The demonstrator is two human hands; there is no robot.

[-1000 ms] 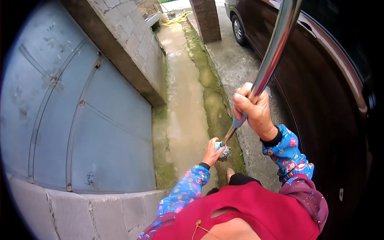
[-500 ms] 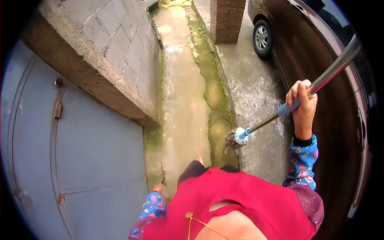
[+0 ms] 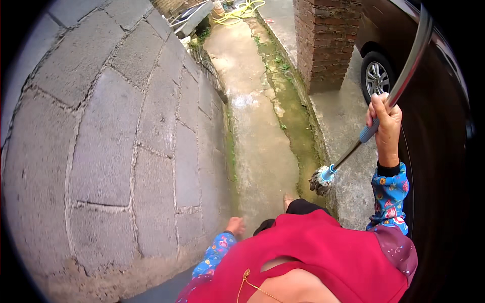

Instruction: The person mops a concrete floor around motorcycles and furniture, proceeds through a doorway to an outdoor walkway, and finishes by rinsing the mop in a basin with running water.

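Note:
My right hand (image 3: 386, 126) is raised on the right side, fingers wrapped round the pole of a mop (image 3: 349, 154) just above its blue grip. The mop is held slanting, its steel pole running up to the upper right. Its grey stringy head (image 3: 321, 181), under a light blue collar, hangs low over the edge of the mossy strip. At my left side my left hand (image 3: 236, 225) hangs near the block wall. Its fingers look loosely curled, and nothing shows in them.
A grey block wall (image 3: 106, 141) rises close on my left. Ahead runs a wet concrete path (image 3: 257, 136) beside a mossy strip (image 3: 290, 111). A brick pillar (image 3: 328, 45) and a dark car (image 3: 434, 166) stand on the right. A yellow hose (image 3: 235, 15) lies coiled at the far end.
I have moved forward along the path: the grey metal door has mostly left the view, and the pillar and hose are nearer. The mop stays in my right hand. My left hand shows more fully.

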